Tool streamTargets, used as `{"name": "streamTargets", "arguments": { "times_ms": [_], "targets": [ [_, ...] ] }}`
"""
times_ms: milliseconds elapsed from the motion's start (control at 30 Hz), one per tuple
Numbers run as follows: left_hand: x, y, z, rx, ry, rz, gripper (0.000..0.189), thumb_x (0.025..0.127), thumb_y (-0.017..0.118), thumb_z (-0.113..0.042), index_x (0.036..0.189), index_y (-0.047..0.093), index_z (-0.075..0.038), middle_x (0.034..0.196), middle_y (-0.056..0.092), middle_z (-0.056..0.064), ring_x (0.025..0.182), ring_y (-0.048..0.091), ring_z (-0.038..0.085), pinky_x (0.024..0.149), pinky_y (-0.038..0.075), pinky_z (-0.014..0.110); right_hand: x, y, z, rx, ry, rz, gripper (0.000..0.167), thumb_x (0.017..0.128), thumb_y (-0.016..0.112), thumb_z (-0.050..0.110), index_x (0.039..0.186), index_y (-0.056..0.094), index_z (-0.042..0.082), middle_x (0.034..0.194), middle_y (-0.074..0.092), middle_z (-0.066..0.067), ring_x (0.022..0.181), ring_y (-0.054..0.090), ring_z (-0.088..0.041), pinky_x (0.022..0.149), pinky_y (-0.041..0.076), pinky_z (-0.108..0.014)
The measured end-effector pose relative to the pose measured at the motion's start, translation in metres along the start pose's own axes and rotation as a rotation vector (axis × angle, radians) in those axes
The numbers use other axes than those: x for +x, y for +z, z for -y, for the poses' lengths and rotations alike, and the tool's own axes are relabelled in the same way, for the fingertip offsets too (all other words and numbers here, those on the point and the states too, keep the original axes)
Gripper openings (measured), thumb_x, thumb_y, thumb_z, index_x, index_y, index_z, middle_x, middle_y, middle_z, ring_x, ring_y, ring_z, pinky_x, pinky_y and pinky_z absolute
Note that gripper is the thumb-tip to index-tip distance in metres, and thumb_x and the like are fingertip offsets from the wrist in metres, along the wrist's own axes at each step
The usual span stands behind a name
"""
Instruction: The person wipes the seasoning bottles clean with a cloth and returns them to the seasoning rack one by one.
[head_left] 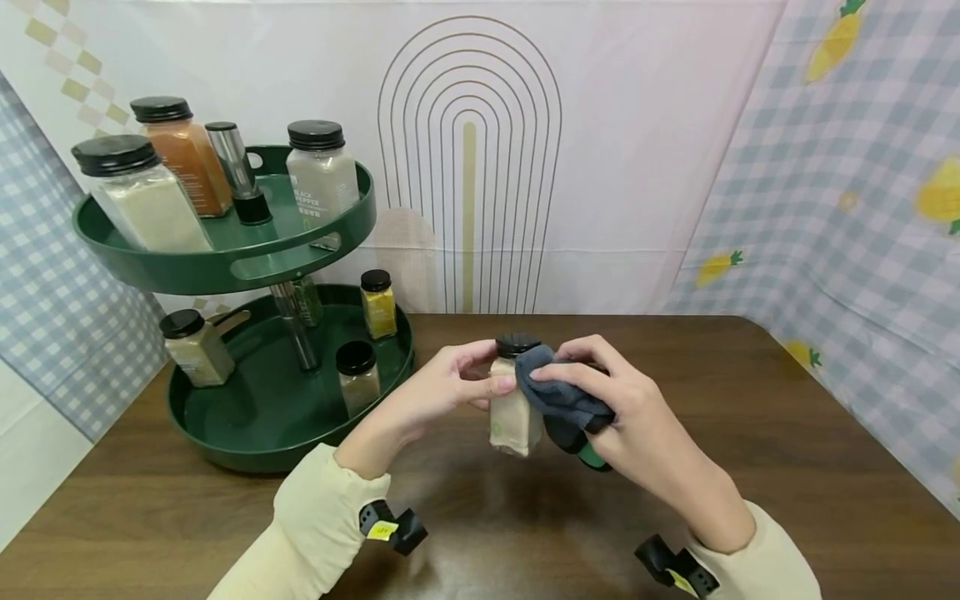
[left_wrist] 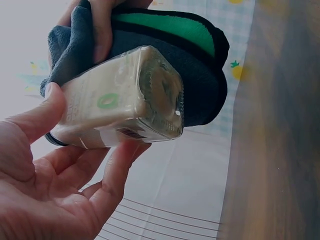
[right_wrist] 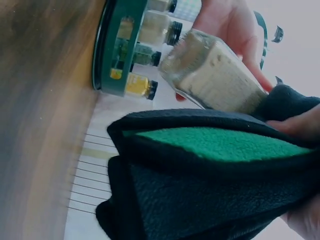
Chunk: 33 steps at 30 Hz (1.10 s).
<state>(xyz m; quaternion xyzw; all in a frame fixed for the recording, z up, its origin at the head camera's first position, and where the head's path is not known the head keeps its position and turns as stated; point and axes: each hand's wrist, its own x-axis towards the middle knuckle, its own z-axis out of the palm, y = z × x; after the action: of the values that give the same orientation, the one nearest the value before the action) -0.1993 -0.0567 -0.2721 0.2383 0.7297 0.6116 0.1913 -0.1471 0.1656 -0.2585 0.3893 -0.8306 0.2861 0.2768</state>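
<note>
Above the table, my left hand (head_left: 457,379) grips a square glass spice jar (head_left: 512,412) between thumb and fingers. Pale powder fills most of it, its black lid (head_left: 517,343) is on, and its clear base (left_wrist: 162,97) shows in the left wrist view. A folded dark grey-blue cloth (head_left: 562,396) with a green inner side (right_wrist: 220,142) is pinched in my right hand (head_left: 622,408). One fold of the cloth lies against the jar's upper side, just below the lid. The cloth hides part of the jar's right side.
On the left stands a two-tier green tray (head_left: 258,454). Its upper tier holds a white-powder jar (head_left: 153,204), an orange-powder jar (head_left: 191,162), a silver cylinder (head_left: 238,171) and a black pepper jar (head_left: 322,179). Several smaller jars, including a yellow one (head_left: 379,307), occupy the lower tier.
</note>
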Motion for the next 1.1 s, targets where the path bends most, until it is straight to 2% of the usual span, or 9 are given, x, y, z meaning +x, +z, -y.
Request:
{"name": "streamTargets", "arguments": {
  "times_ms": [167,300,467,567,667,700,767,967,1100],
  "targets": [
    [0.000,0.001,0.001,-0.005,-0.030,-0.011,0.057,0.090,0.061,-0.022,0.140,0.038,-0.007,0.133,0.049,0.015,0.114,0.052,0.026,0.085,0.052,0.038,-0.001,-0.005,-0.001,-0.017,-0.038,0.056,0.045,0.072,0.064,-0.011,0.105,0.066,0.019,0.107,0.054,-0.001,0.096,0.057,-0.014,0.085,0.045,-0.018],
    [-0.001,-0.001,0.000,-0.032,-0.013,-0.049,0.048,0.092,0.058,-0.023,0.135,0.044,-0.006,0.125,0.055,0.016,0.105,0.056,0.023,0.083,0.052,0.037,-0.002,-0.004,0.001,0.013,-0.059,0.155,0.051,0.068,0.061,-0.015,0.104,0.066,0.022,0.104,0.053,0.003,0.089,0.056,-0.010,0.075,0.048,-0.024],
    [-0.003,-0.009,-0.002,-0.010,-0.006,-0.122,0.045,0.093,0.058,-0.025,0.133,0.046,-0.007,0.122,0.057,0.014,0.102,0.056,0.020,0.085,0.051,0.036,-0.005,0.000,0.006,0.031,-0.019,0.348,0.064,0.060,0.049,-0.020,0.103,0.066,0.025,0.101,0.052,0.010,0.082,0.052,-0.004,0.069,0.046,-0.021],
    [-0.002,-0.013,-0.002,0.009,0.006,-0.126,0.044,0.093,0.057,-0.025,0.132,0.047,-0.008,0.123,0.056,0.014,0.106,0.055,0.022,0.085,0.051,0.037,-0.007,0.001,0.008,0.009,0.033,0.493,0.064,0.060,0.045,-0.019,0.101,0.067,0.025,0.097,0.051,0.013,0.077,0.050,-0.002,0.066,0.043,-0.017],
    [-0.002,-0.015,-0.002,0.011,0.019,-0.116,0.041,0.093,0.056,-0.024,0.131,0.048,-0.009,0.122,0.057,0.013,0.105,0.054,0.022,0.083,0.051,0.035,-0.007,-0.001,0.006,-0.023,0.074,0.578,0.063,0.061,0.045,-0.017,0.100,0.068,0.026,0.096,0.051,0.015,0.074,0.048,-0.002,0.063,0.040,-0.017],
    [-0.002,-0.015,-0.002,0.006,0.019,-0.112,0.041,0.093,0.056,-0.023,0.131,0.049,-0.009,0.121,0.057,0.013,0.105,0.054,0.021,0.082,0.051,0.034,-0.007,-0.003,0.005,-0.035,0.072,0.568,0.061,0.061,0.046,-0.017,0.099,0.068,0.027,0.095,0.051,0.015,0.074,0.048,-0.003,0.063,0.040,-0.017],
    [-0.002,-0.015,-0.002,-0.006,0.020,-0.097,0.042,0.093,0.057,-0.024,0.131,0.049,-0.009,0.121,0.057,0.014,0.103,0.054,0.020,0.083,0.050,0.035,-0.006,-0.008,0.002,-0.053,0.052,0.483,0.059,0.061,0.049,-0.016,0.096,0.067,0.028,0.096,0.052,0.015,0.076,0.050,-0.002,0.064,0.042,-0.019],
    [-0.003,-0.009,-0.002,-0.009,-0.015,-0.052,0.067,0.087,0.063,-0.038,0.141,0.038,-0.005,0.134,0.049,0.016,0.093,0.061,0.020,0.093,0.044,0.040,-0.001,-0.017,-0.004,-0.035,-0.012,0.051,0.054,0.063,0.055,-0.019,0.099,0.068,0.020,0.104,0.057,0.002,0.092,0.056,-0.011,0.079,0.046,-0.020],
    [-0.002,-0.003,-0.001,0.007,-0.016,0.011,0.064,0.089,0.062,-0.033,0.141,0.037,-0.005,0.137,0.046,0.015,0.109,0.053,0.023,0.091,0.047,0.040,0.001,-0.012,-0.003,0.017,0.027,-0.079,0.057,0.068,0.052,-0.022,0.109,0.066,0.017,0.111,0.057,-0.005,0.100,0.056,-0.015,0.089,0.041,-0.013]
  ]
}}
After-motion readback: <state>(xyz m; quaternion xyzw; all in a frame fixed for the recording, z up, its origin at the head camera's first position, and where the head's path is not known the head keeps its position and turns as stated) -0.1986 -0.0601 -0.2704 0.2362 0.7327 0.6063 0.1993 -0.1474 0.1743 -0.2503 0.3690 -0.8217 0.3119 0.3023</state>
